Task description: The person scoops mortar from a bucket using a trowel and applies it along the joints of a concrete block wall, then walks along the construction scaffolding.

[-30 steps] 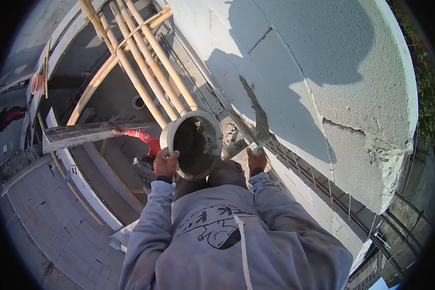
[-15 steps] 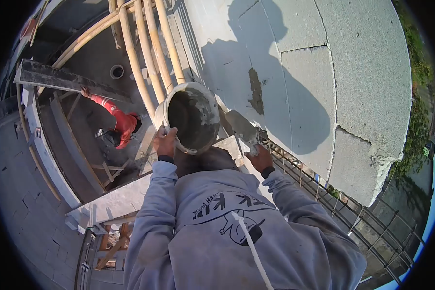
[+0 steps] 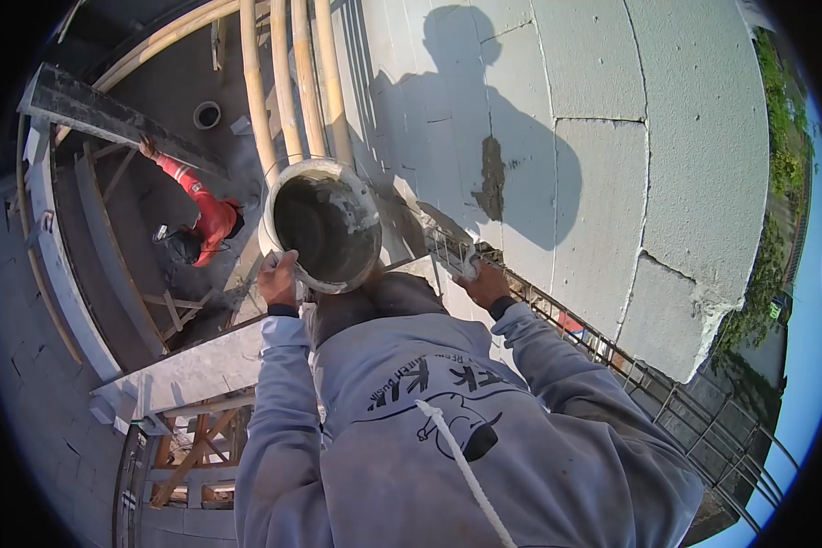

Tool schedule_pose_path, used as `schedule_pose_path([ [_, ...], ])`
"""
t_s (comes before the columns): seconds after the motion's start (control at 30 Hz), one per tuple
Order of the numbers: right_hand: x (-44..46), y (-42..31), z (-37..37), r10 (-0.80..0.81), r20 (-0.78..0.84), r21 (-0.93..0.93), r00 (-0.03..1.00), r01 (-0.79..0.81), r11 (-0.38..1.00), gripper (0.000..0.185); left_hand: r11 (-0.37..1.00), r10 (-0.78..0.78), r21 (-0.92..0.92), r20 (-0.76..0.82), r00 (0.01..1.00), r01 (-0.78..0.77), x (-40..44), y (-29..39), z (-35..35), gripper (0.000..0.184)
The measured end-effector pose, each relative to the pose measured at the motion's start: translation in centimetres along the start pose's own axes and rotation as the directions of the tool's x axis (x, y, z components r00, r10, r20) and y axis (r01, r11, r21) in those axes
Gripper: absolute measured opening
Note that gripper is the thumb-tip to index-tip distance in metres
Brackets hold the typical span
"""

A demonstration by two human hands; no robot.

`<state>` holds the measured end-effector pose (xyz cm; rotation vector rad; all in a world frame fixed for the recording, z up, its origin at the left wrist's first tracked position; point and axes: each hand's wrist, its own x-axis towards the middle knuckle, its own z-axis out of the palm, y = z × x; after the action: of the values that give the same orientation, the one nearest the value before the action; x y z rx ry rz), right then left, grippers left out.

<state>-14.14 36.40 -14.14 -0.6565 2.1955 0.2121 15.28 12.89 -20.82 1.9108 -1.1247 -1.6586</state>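
My left hand grips the near rim of a round bucket, whose inside is smeared with grey mortar. The bucket is tilted, its mouth facing up toward me above my knees. In my right hand is the pale handle of a trowel, held right of the bucket beside the block wall. The trowel's blade is hard to make out against the steel bars. A dark wet mortar patch marks the pale block wall, inside the shadow of a head and shoulders.
Bamboo poles run away beyond the bucket. Far below at the left, a person in red has a hand on a long plank; another bucket stands on the floor. Steel reinforcing bars extend along the wall's lower right edge.
The view has shifted, bringing more of the lower floor into sight. The bucket sits further left, still gripped. My right hand has turned the trowel, whose broad blade showed more clearly before.
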Motion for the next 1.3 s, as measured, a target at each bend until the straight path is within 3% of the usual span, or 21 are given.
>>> schedule_pose_path([
  [0.13,1.2,4.6,1.5,-0.018,-0.053,0.103,0.998,0.023,0.994,0.06,0.985,0.049,0.168,-0.018,0.999,-0.045,1.1,1.6,-0.5,0.022],
  [0.23,3.9,7.3,1.0,0.179,0.132,0.15,0.975,-0.198,0.969,0.056,0.998,0.042,0.036,-0.005,0.999,-0.041,2.2,2.1,-0.6,0.028],
  [0.27,4.5,7.4,-0.1,0.181,0.184,0.231,0.966,-0.222,0.947,0.065,0.999,0.035,0.025,0.0,0.999,-0.035,2.4,2.4,-0.7,0.029],
  [0.4,10.4,12.8,1.3,0.262,0.139,0.237,0.955,-0.289,0.927,0.065,0.995,0.069,0.078,0.004,0.998,-0.069,3.3,1.6,-1.7,0.028],
  [0.47,10.1,10.7,-1.8,0.263,0.11,0.105,0.959,-0.274,0.956,0.064,0.988,0.091,0.121,0.007,0.996,-0.092,3.9,0.3,-2.6,0.027],
  [0.57,8.6,7.2,-5.4,0.312,0.282,0.212,0.907,-0.376,0.902,0.065,0.995,0.069,0.075,0.0,0.998,-0.069,3.4,0.4,-2.7,0.026],
  [0.6,8.0,6.6,-5.6,0.366,0.26,0.332,0.894,-0.438,0.835,0.065,0.998,0.052,0.045,-0.002,0.999,-0.052,3.3,0.6,-2.7,0.025],
  [0.7,10.1,10.2,-1.9,0.195,-0.008,0.055,0.981,-0.195,0.979,0.063,0.989,0.049,0.139,-0.03,0.998,-0.044,3.6,-0.4,-3.5,0.024],
  [0.73,9.3,10.1,-1.6,0.227,-0.028,0.155,0.974,-0.22,0.963,0.062,0.99,0.025,0.138,-0.023,0.999,-0.021,3.6,-0.6,-3.7,0.024],
  [0.83,7.0,9.0,-1.1,0.448,0.118,0.454,0.886,-0.449,0.77,0.061,0.985,0.008,0.171,-0.017,1.0,-0.005,3.3,-0.1,-3.7,0.026],
  [0.87,7.6,11.8,1.6,0.417,0.063,0.455,0.907,-0.398,0.797,0.057,0.978,0.035,0.206,-0.025,0.999,-0.029,2.8,0.4,-3.4,0.027],
  [0.9,4.2,7.4,-0.9,0.485,0.147,0.563,0.862,-0.476,0.675,0.055,0.969,0.061,0.242,-0.03,0.998,-0.052,2.3,0.7,-3.1,0.028],
  [0.93,3.9,9.1,1.5,0.381,-0.052,0.367,0.923,-0.337,0.867,0.056,0.976,0.029,0.216,-0.007,1.0,-0.027,2.6,-0.2,-3.2,0.03],
  [1.0,2.7,9.4,3.3,0.22,-0.181,0.143,0.958,-0.196,0.97,0.058,0.976,0.035,0.213,0.008,0.999,-0.036,3.2,-1.5,-3.1,0.031],
  [1.17,2.1,4.4,4.2,0.345,-0.148,0.18,0.927,-0.318,0.931,0.054,0.947,0.024,0.318,0.078,0.997,-0.048,4.7,-3.2,-2.7,0.032],
  [1.2,3.3,5.0,5.0,0.253,-0.101,0.088,0.962,-0.245,0.966,0.069,0.944,0.032,0.326,0.082,0.996,-0.057,4.5,-2.5,-2.5,0.032],
  [1.3,5.8,3.1,4.6,0.367,-0.049,0.201,0.929,-0.351,0.915,0.068,0.927,0.046,0.365,0.117,0.992,-0.086,3.2,0.1,-2.2,0.032],
])
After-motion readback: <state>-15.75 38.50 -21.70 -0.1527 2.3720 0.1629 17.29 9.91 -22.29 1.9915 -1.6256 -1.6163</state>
